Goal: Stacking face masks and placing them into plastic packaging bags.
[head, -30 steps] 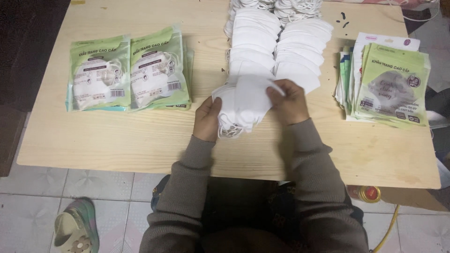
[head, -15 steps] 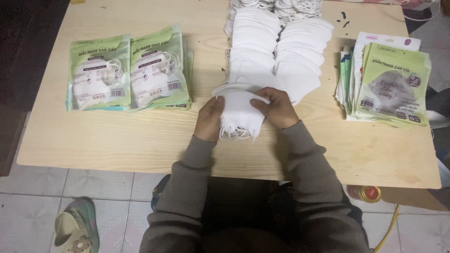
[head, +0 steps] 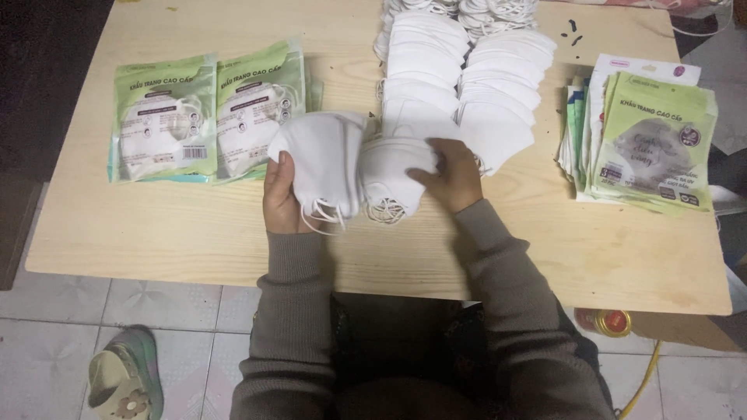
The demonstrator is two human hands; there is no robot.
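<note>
Two hands split now: left hand (head: 282,204) has pulled a white mask (head: 323,162) off toward 9 o'clock, gripping it; right hand (head: 450,176) still clamps the mask bundle (head: 391,176).

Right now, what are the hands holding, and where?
The left hand holds a white mask by its lower edge; the right hand rests atop another mask.

White masks (head: 323,159), green-and-white packets (head: 206,109), pale wood-grain table (head: 194,225), grey-brown sleeves (head: 299,311), grey patterned floor tiles (head: 54,334)
</note>
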